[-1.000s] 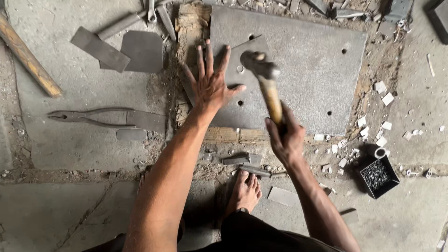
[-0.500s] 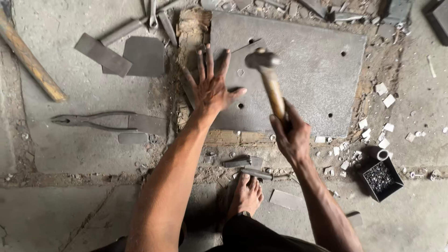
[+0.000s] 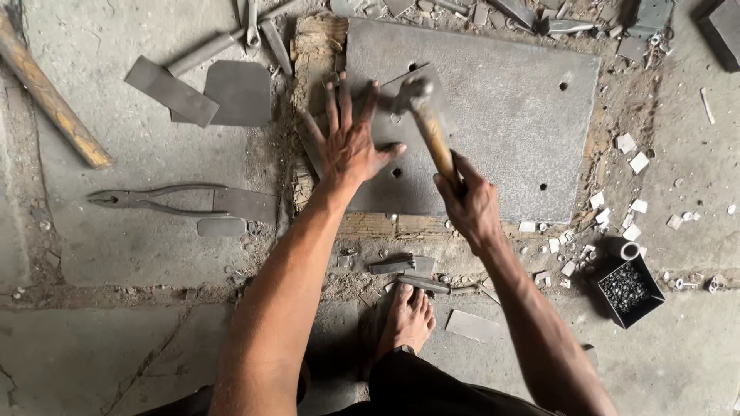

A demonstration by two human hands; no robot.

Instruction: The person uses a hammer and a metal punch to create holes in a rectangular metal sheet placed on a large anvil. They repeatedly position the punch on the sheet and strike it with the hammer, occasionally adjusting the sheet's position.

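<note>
Rough grey concrete floor (image 3: 116, 254), cracked and strewn with metal scraps, fills the frame, with a large grey steel plate (image 3: 509, 115) lying flat in the upper centre. On the plate's left part lies a small thin sheet-metal piece (image 3: 385, 115), and over it stands a hammer (image 3: 428, 123). Its long axis runs from the lower right, where the wooden handle sits in the fist, up and slightly left to the metal head, which points toward the top of the frame and is blurred just above the small piece.

Gripping the handle's lower end is the right hand (image 3: 466, 204), fingers curled tightly round the wood, thumb along the shaft. Left of the hammer head, the left hand (image 3: 351, 146) lies palm down with all fingers spread wide and straight, pressing the sheet-metal piece onto the plate, thumb stretched toward the hammer.

Below the plate a bare foot (image 3: 408, 320) rests on the floor beside short metal bars (image 3: 408, 276). Left of centre lie long-handled tin snips (image 3: 154, 199), tips pointing left, and above them flat cut metal sheets (image 3: 231, 92). A wooden handle (image 3: 46, 96) slants across the upper left corner. At lower right sits a small black square box of tiny dark pieces (image 3: 628, 289), with pale chips (image 3: 632, 162) scattered above it.
</note>
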